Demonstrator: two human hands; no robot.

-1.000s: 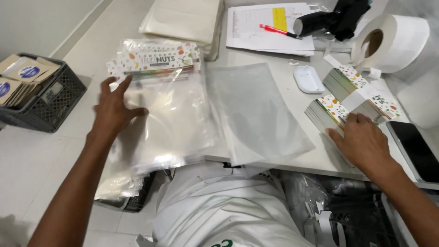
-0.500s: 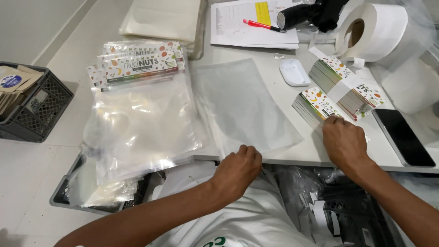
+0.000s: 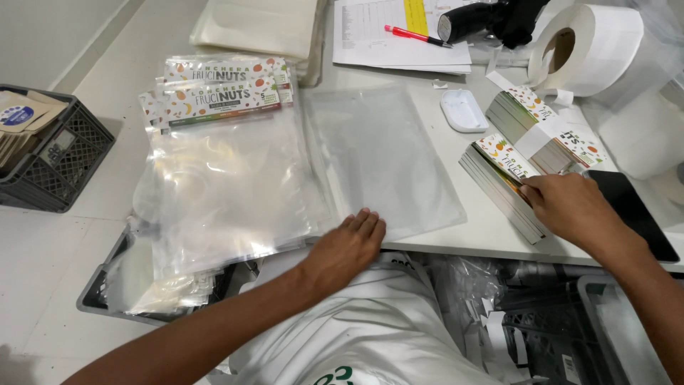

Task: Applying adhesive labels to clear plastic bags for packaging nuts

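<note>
1. Left hand (image 3: 349, 246): flat, fingers together, pressing the near edge of the clear bag (image 3: 385, 160); nothing gripped.
2. Clear bag: flat on the white table (image 3: 484, 228), between the bag stack (image 3: 228, 171) and the card stack (image 3: 502, 182).
3. Right hand (image 3: 570, 207): fingertips pinching the top card at the near end of the card stack.
4. Card stack: banded, printed, right of the clear bag, beside a second banded stack (image 3: 545, 125).
5. Bag stack: left of the clear bag, printed headers at the far end, overhanging the table edge.
6. Black phone (image 3: 641, 221): just right of the right hand.
7. Label roll (image 3: 591, 50): far right.
8. Black crate (image 3: 53, 157): far left.
</note>
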